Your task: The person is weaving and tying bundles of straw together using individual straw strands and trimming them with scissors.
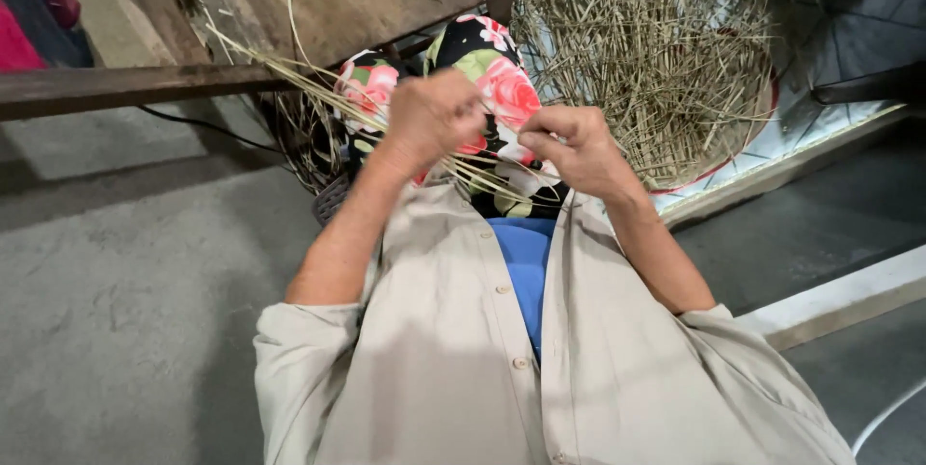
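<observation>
Beige open shirt (pixel 453 349) over blue top (pixel 526 262) nearest camera, sleeves rolled to elbows. Far left: wooden table (pixel 116 87) edge, concrete floor (pixel 125 272) below. Left hand (pixel 431 118) raised over floral-print lap (pixel 502 89), grip curled tight around bundle of thin dry straw strands (pixel 289 74) trailing left toward table. Right hand (pixel 576 149) just beside it, fingers pinched on same strands where they cross between both hands. Further right: large heap of loose straw (pixel 656 50) on floor, red-rimmed tray (pixel 719 164) beneath.
</observation>
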